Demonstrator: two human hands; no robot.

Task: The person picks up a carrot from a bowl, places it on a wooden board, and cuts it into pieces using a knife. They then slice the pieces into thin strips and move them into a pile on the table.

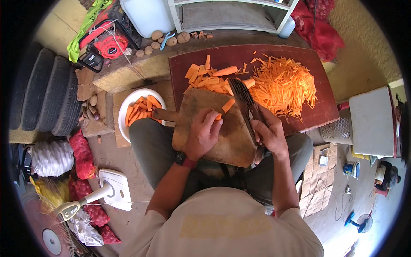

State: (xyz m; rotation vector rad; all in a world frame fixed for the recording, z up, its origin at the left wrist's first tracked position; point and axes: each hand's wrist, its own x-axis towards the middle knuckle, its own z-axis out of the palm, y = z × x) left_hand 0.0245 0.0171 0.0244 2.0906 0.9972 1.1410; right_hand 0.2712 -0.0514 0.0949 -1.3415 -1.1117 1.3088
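Note:
Across my lap rests a wooden cutting board (199, 143), its handle pointing left. My left hand (204, 133) is over the board, fingertips closed on a small carrot piece (218, 116). A cleaver (245, 100) with a dark blade is gripped in my right hand (270, 132), tilted at the board's right side. Between the blade and my left fingers lies another carrot piece (228, 105). Beyond the board, on a dark red tabletop (314, 107), are cut carrot chunks (209, 81) and a large heap of carrot shreds (282, 85).
At my left stands a white bowl (123, 112) of peeled carrots. Farther off are a red generator (112, 46), several potatoes (157, 35), a blue peeler (166, 40), stacked tires (47, 90) and a white shelf (227, 17). Lower left stands a fan (51, 240) near red mesh sacks (83, 154).

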